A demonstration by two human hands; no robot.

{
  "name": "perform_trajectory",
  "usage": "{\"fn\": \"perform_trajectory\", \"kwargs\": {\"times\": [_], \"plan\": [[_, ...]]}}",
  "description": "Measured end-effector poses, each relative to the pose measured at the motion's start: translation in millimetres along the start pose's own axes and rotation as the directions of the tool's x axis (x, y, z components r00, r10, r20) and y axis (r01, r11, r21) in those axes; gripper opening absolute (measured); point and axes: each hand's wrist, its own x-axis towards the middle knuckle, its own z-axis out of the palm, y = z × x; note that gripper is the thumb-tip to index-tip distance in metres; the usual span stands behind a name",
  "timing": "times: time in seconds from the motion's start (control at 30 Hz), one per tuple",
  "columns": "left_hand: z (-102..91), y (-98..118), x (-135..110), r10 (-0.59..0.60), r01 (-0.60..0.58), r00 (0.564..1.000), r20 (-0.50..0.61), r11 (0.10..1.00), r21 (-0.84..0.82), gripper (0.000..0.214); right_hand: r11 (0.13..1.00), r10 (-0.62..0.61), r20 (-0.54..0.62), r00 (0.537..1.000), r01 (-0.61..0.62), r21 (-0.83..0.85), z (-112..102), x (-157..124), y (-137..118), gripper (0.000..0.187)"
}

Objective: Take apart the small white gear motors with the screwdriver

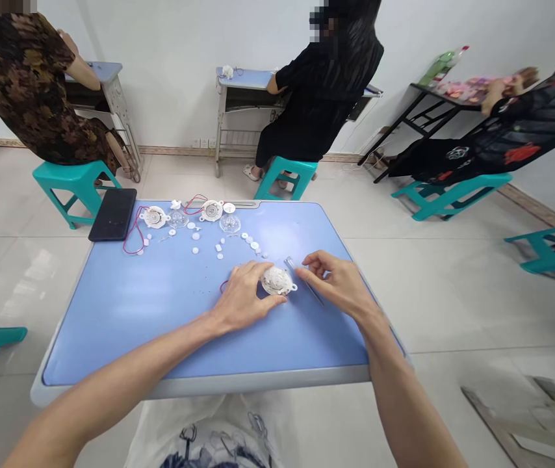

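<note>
My left hand (244,292) is closed around a white round plastic housing (277,281) with a small lug on its side, held low over the blue desk (160,331). Part of a red wire (223,286) shows beside that hand. To the right, a thin screwdriver (314,294) with a clear handle slants across the desk surface. The thumb and curled fingers of my right hand (336,281) pinch at its handle end; the exact contact is partly hidden.
Toward the far edge are two similar white housings (155,217) with red wires, clear round covers (230,223) and several small white gears (196,236). A black phone-like slab (113,214) overhangs the far left corner. Three people sit at other tables beyond, on green stools (287,170).
</note>
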Motion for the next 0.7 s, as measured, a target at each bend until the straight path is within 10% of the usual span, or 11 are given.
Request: {"fn": "perform_trajectory", "kwargs": {"times": [0.23,0.4,0.7], "plan": [[-1.4,3,-1,0.002,-0.002,1.000,0.003,1.000,0.030,0.046,0.968,-0.003,-0.016,1.000,-0.001,-0.249,17,5,1,0.032],[0.0,4,-2,-0.004,0.005,1.000,-0.012,1.000,0.030,0.047,0.989,0.076,-0.098,0.992,-0.062,0.137,0,3,-6,0.031],[1.4,2,-3,-0.047,0.048,0.999,-0.025,0.998,0.031,0.047,0.707,0.105,-0.249,0.963,0.103,0.699,-21,16,-44,0.018]]}}
